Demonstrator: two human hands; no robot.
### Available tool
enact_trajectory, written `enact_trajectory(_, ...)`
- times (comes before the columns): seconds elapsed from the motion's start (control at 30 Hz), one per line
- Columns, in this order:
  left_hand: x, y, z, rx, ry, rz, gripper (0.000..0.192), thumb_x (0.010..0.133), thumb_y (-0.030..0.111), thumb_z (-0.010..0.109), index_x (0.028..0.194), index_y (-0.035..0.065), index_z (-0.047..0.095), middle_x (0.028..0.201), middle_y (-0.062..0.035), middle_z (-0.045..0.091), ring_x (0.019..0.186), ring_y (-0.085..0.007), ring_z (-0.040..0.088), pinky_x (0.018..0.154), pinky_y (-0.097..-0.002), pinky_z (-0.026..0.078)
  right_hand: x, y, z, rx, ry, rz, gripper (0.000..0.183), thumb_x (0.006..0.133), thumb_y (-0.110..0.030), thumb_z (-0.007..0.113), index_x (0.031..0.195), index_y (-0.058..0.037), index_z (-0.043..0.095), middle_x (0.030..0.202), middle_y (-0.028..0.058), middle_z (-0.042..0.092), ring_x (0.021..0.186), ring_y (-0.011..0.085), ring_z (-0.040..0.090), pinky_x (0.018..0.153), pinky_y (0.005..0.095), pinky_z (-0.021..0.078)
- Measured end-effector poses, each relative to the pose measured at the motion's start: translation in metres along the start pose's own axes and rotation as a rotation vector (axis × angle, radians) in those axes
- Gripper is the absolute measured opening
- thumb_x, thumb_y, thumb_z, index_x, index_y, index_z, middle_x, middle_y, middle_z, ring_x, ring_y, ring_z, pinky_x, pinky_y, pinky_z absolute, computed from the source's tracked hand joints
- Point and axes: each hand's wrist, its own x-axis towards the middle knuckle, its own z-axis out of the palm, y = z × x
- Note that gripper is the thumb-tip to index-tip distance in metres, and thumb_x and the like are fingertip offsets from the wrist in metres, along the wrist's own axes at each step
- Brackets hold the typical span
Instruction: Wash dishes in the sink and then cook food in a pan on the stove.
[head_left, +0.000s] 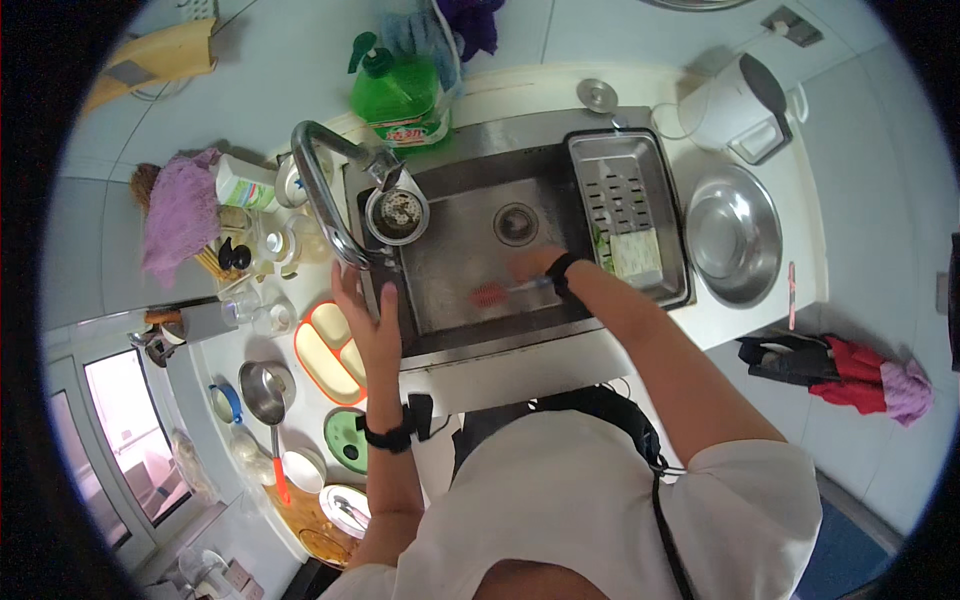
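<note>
My right hand (534, 262) is over the stainless steel sink (457, 225), blurred by motion. It grips the pale handle of a brush-like tool with a red head (489, 295); the grip itself is partly hidden. At the sink's left edge my left hand (371, 319) has its fingers apart and holds nothing. Its fingertips are close to the base of the curved chrome faucet (319, 187); whether they touch it I cannot tell. A round metal container (397, 217) with foamy dark liquid stands in the sink's upper left corner under the spout.
A drain tray (626, 165) with a pale block (636, 255) sits over the sink's right side. Right of it are a steel bowl (733, 236) and a white kettle (731, 105). A green soap bottle (401, 97) stands behind. Left are a divided plate (334, 360) and a saucepan (262, 394).
</note>
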Motion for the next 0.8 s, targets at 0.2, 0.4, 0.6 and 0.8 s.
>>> enact_trajectory(0.2,-0.062,-0.015,-0.034,0.101,-0.087,-0.263,0.054,0.081,-0.002,0.049,0.129,0.0057,0.027,0.125,-0.0105,0.036,0.115,-0.0191,0.037,0.097,-0.0310,0.028,0.026,0.016,0.057,-0.506,-0.603,0.459,0.031,0.079,-0.025,0.046,0.101,-0.0100,0.061,0.103,0.0088,0.060,0.089,0.0264,0.057,0.077,0.0363,0.0454)
enact_trajectory(0.4,-0.096,-0.027,-0.034,0.121,-0.198,-0.415,0.041,0.080,0.001,0.051,0.119,0.0056,0.038,0.117,-0.0072,0.044,0.108,-0.0183,0.043,0.089,-0.0318,0.036,0.030,0.060,0.084,-0.454,-0.260,0.355,0.030,0.080,-0.026,0.049,0.106,-0.0125,0.057,0.110,0.0081,0.054,0.096,0.0263,0.055,0.080,0.0368,0.0441)
enact_trajectory(0.6,-0.097,-0.035,-0.018,0.086,-0.367,-0.371,0.030,0.082,0.003,0.050,0.112,0.0059,0.047,0.110,-0.0076,0.049,0.103,-0.0163,0.047,0.084,-0.0288,0.040,0.028,0.039,0.053,-0.407,-0.115,-0.147,0.032,0.080,-0.013,0.050,0.112,-0.0127,0.049,0.101,0.0110,0.052,0.086,0.0287,0.055,0.071,0.0397,0.0448)
enact_trajectory(0.8,-0.095,-0.047,-0.019,0.029,-0.458,-0.358,0.025,0.084,0.004,0.048,0.109,0.0031,0.048,0.098,-0.0074,0.056,0.093,-0.0159,0.053,0.079,-0.0267,0.042,-0.040,-0.040,0.020,-0.087,0.347,0.112,0.043,0.075,-0.009,0.052,0.117,-0.0103,0.042,0.090,0.0173,0.055,0.075,0.0321,0.057,0.065,0.0422,0.0440)
